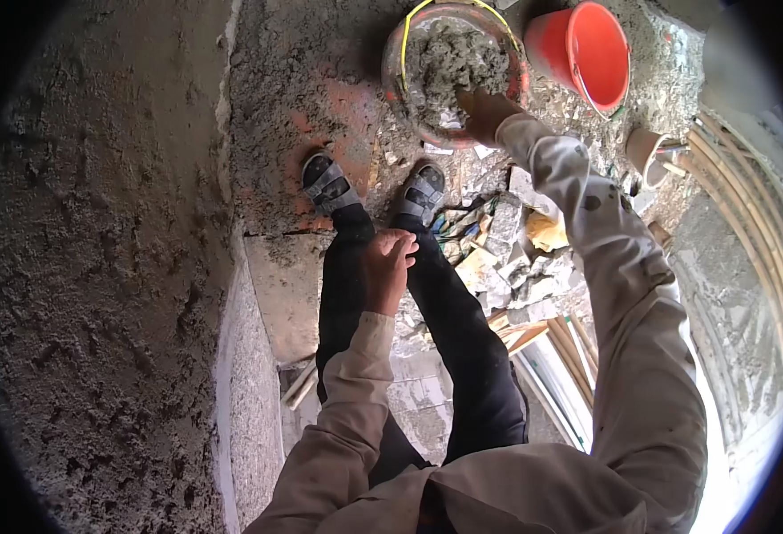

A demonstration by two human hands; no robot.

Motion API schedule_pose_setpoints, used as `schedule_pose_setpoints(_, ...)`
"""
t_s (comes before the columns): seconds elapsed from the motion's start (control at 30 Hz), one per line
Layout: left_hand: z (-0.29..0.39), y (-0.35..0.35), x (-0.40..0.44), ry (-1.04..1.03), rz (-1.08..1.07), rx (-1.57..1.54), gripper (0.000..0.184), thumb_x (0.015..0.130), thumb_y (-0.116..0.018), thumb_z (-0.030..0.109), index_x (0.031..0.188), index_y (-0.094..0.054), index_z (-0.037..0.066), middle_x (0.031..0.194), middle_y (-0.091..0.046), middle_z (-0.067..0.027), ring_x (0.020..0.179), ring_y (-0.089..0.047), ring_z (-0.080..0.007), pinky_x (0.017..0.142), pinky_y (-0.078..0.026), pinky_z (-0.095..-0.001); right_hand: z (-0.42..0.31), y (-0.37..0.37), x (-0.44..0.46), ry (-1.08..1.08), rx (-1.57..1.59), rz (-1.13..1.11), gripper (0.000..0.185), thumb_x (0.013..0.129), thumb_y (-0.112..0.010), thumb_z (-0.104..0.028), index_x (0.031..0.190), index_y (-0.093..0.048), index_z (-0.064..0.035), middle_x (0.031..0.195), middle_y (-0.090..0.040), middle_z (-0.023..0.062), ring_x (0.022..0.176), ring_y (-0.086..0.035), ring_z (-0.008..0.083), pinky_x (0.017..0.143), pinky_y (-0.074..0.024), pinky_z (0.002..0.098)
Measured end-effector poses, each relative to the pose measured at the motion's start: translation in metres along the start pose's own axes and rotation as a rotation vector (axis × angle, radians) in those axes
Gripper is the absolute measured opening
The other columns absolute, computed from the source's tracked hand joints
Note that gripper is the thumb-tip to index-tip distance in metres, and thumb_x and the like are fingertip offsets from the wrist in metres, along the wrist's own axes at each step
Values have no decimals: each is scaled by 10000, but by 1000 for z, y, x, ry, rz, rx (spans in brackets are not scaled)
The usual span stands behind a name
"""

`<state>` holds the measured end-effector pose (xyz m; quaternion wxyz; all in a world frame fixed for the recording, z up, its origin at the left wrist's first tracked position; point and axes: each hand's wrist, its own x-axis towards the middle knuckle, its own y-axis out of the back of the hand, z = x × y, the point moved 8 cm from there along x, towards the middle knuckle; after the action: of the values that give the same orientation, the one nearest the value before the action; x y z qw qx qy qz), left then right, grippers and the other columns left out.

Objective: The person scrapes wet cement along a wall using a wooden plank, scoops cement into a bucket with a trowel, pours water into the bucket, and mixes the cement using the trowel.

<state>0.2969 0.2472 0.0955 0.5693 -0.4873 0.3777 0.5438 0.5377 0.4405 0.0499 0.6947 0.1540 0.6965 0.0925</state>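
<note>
My right hand (486,114) reaches down into a round bucket (395,96) of wet grey mortar (458,62). Its fingers look curled at the mortar's near side, and whatever they grip is hidden in shadow. A small pale, shiny patch (449,118) shows in the bucket beside that hand. Above my legs hangs my left hand (387,267), its fingers loosely curled together with nothing visible in them. A yellow handle (405,40) arches over the bucket's rim.
A red bucket (552,46) lies tilted right of the mortar bucket. Rubble and scraps (516,258) cover the floor by my feet. A rough, mortar-coated wall (107,267) rises on the left. Wooden strips (574,351) lie at lower right, and curved lengths (747,196) run along the right.
</note>
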Motion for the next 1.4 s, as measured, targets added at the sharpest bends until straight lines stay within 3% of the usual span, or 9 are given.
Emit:
schedule_pose_setpoints(0.13, 5, -6, -2, 46, -39, -31, 198, 896, -635, 211, 1018, -576, 66, 1045, -651, -120, 928, -659, -224, 748, -514, -324, 26, 39, -70, -74, -107, 181, 543, 792, -482, 18, 1298, -472, -179, 1058, -550, 158, 847, -663, 338, 729, -539, 497)
schedule_pose_setpoints(0.3, 17, -4, 0, 43, -43, -60, 182, 899, -632, 206, 1010, -581, 70, 1046, -650, -126, 932, -658, -223, 757, -521, -331, 68, 63, 13, -77, -327, 326, 454, 814, -563, -46, 1244, -527, -188, 1094, -628, 152, 991, -645, 340, 796, -545, 470)
schedule_pose_setpoints(0.43, 17, 7, 3, 47, 3, -55, 190, 902, -629, 209, 1010, -587, 59, 1044, -651, -130, 932, -656, -220, 763, -519, -319, 55, 23, 124, -235, -231, 412, 323, 921, -442, -210, 1166, -582, -55, 1033, -677, 184, 987, -657, 365, 808, -534, 493)
schedule_pose_setpoints(0.6, 18, -1, -1, 61, -24, -17, 211, 902, -627, 215, 1026, -589, 49, 1039, -656, -131, 915, -656, -212, 748, -520, -305, 33, 6, 13, -206, 169, 450, 230, 931, -431, -181, 1121, -542, -113, 918, -674, 185, 830, -676, 377, 705, -542, 489)
schedule_pose_setpoints(0.73, 21, -2, 3, 23, -38, -36, 202, 908, -616, 214, 1024, -577, 53, 1055, -652, -131, 929, -654, -217, 754, -521, -310, 36, -10, -45, -9, -9, 425, 195, 878, -503, -121, 1052, -579, -167, 949, -645, 128, 845, -678, 347, 715, -550, 470)
schedule_pose_setpoints(0.83, 25, -6, 1, 26, -37, -34, 204, 911, -611, 217, 1031, -573, 56, 1049, -653, -123, 936, -655, -219, 758, -522, -314, 56, 6, -69, 13, -101, 367, 581, 725, -539, 11, 1278, -484, -159, 1045, -555, 163, 834, -656, 375, 718, -540, 508)
schedule_pose_setpoints(1.03, 25, -9, 2, 50, -21, -44, 210, 906, -628, 235, 1011, -585, 57, 1038, -658, -130, 930, -663, -232, 769, -531, -332, 83, 9, 79, -106, -158, 154, 513, 789, -523, -41, 1291, -491, -137, 1180, -594, 216, 1081, -604, 363, 885, -510, 453)
schedule_pose_setpoints(1.2, 29, -14, -2, 25, -53, -22, 225, 902, -632, 236, 1023, -581, 54, 1035, -658, -130, 929, -662, -229, 766, -530, -332, 53, -29, 54, -190, -99, 370, 397, 812, -532, -72, 1204, -521, -136, 1051, -611, 173, 963, -648, 361, 783, -544, 477)
schedule_pose_setpoints(1.4, 32, -22, 3, 38, -44, -18, 229, 896, -633, 235, 1023, -580, 53, 1025, -657, -124, 918, -657, -214, 764, -520, -323, 37, -34, -69, 220, 190, 433, 582, 718, -526, 22, 1277, -426, -104, 1008, -547, 230, 736, -637, 429, 689, -531, 520)
